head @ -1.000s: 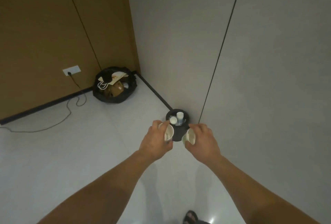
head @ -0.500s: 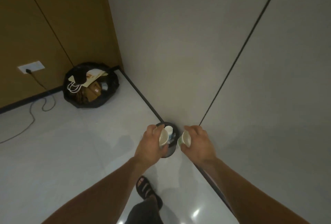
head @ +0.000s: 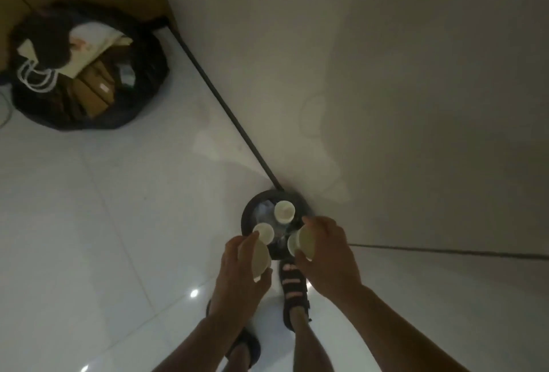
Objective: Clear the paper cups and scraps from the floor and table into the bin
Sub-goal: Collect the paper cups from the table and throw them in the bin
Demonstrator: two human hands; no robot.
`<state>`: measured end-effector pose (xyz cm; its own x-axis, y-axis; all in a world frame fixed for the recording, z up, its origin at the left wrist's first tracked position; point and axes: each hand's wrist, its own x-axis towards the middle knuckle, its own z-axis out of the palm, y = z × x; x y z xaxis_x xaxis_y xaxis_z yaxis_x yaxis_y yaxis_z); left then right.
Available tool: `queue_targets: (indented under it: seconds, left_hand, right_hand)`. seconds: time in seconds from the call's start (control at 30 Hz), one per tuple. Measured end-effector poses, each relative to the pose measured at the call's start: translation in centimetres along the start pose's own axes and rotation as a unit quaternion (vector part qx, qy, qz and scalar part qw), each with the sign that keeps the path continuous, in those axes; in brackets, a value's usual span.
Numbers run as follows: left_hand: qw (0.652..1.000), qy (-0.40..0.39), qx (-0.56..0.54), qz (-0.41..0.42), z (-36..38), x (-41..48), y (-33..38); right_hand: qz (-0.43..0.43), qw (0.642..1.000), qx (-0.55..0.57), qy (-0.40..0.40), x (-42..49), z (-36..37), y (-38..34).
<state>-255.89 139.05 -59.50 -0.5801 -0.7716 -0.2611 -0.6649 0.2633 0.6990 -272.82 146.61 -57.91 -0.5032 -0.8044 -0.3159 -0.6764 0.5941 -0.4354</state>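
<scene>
Both hands sit low centre of frame, close together but not touching. Left hand (head: 237,276) is curled round a paper cup, call it the left cup (head: 261,257), its long axis running roughly up-down in frame. Right hand (head: 329,255) is wrapped round the right cup (head: 306,242), which lies sideways, mouth pointing left twd the gap btwn the hands.

Target's right there: the small black bin (head: 247,218) sits just above the hands in frame, tucked vs. the wall where the dark skirting line (head: 225,104) ends. Inside it, mouths up, are a far cup (head: 284,211) and a near cup (head: 263,231), plus clear stuff I can't make out.

Key relation: the right cup overlaps the bin's lower-right rim, prob. over the opening. The left cup hangs at the lower-left rim, a touch short. So right looks nearer for the drop, and left likely needs a nudge up-frame first.

A sandalled foot (head: 292,279) is just below the bin. Upper left, well apart, there's a big black sack (head: 145,74) stuffed w/ bags & boxes.
</scene>
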Motion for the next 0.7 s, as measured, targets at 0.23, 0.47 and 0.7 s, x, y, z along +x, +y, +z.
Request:
queue_targets:
  seconds: [0.23, 0.47, 0.7]
  left_hand:
    - [0.997, 0.026, -0.04, -0.057, 12.8, 8.4, -9.3]
    - [0.996, 0.028, -0.011, -0.079, 19.6, 11.6, -14.0]
    - [0.987, 0.059, 0.144, -0.046, 21.2, 13.0, -16.2]
  right_hand:
    - [-0.034, 0.998, -0.044, -0.041, 13.6, 11.7, 7.0]
    - [-0.064, 0.992, -0.08, -0.076, 19.3, 18.4, 10.7]
    - [-0.083, 0.988, -0.098, -0.084, 18.2, 22.1, 13.4]
